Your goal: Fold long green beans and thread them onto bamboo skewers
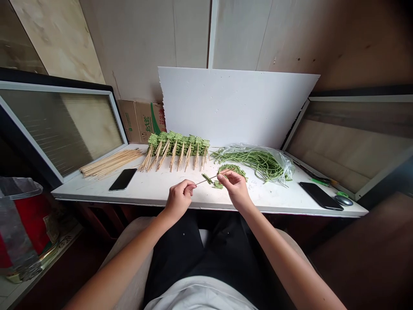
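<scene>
Skewer (213, 175) spans the gap between the person's hands, tilted slightly, with its far end rising over the cut beans (231, 169). Left hand (179, 200) is closed firmly around the near end, thumb and fingers pressed together on the bamboo. Right hand (234, 188) is pinched shut at the far tip, just above the cut beans; I can't tell whether its fingertips also hold a bean piece. Green bean pieces (207, 178) sit threaded on the skewer's middle, just left of the cut beans. Farther left of them, filled skewers (177, 148) lie side by side in a row, points toward the person, and beyond those lies a bundle of bare skewers (111, 162). A phone (123, 179) lies left of the cut beans, and a second phone (319, 196) lies well to their right. Just behind them, long beans spill from a plastic bag (258, 161). Behind the bag stands a white board (232, 105), and a cardboard box (140, 121) sits behind the filled skewers.
</scene>
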A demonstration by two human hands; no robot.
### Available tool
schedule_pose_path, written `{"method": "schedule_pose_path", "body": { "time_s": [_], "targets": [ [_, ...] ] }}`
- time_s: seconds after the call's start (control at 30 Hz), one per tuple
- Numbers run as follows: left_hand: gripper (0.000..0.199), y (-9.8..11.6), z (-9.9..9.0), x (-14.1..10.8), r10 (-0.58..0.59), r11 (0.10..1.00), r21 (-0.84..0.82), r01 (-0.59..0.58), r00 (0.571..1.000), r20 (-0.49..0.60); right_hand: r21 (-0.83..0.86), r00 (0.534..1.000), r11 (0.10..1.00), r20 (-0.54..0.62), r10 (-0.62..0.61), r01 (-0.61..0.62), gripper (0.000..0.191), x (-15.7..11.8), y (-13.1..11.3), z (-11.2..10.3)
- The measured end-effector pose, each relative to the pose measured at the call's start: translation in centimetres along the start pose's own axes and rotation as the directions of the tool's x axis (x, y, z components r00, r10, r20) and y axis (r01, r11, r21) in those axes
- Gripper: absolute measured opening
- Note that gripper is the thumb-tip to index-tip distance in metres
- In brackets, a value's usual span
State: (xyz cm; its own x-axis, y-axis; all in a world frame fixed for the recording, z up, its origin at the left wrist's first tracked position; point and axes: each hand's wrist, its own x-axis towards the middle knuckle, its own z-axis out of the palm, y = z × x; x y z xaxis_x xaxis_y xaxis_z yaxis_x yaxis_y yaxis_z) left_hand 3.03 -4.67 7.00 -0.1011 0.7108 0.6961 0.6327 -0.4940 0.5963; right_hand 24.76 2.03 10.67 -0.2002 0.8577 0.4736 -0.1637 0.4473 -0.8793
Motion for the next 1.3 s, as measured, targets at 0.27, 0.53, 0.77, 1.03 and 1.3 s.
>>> {"method": "schedule_pose_path", "body": {
  "time_s": [0.27,0.53,0.77,1.03,1.3],
  "targets": [
    [0.022,0.6,0.4,-0.4,-0.004,1.0,0.023,0.004,1.0,0.015,0.013,0.996,0.999,0.078,-0.05,0.049,0.029,-0.5,1.2,1.1],
    [0.022,0.3,0.2,-0.2,0.056,0.993,0.103,-0.053,0.998,-0.024,0.007,0.991,0.998,0.124,0.055,-0.057,0.033,-0.5,1.4,1.0],
    [0.021,-0.5,0.0,0.0,0.057,0.991,0.12,-0.053,0.998,-0.025,-0.043,0.991,0.998,0.128,0.042,-0.037,0.032,-0.2,1.8,0.5],
    [0.021,-1.1,0.2,-0.1,0.039,0.986,0.159,-0.041,0.999,0.018,-0.133,0.992,0.991,0.123,0.004,0.012,0.033,-0.2,2.0,0.5],
    [0.027,-2.1,0.2,0.3,-0.08,0.994,0.082,0.075,0.994,0.071,-0.526,0.973,0.829,0.216,-0.082,0.187,0.032,1.5,4.5,-3.8]
  ]
}}
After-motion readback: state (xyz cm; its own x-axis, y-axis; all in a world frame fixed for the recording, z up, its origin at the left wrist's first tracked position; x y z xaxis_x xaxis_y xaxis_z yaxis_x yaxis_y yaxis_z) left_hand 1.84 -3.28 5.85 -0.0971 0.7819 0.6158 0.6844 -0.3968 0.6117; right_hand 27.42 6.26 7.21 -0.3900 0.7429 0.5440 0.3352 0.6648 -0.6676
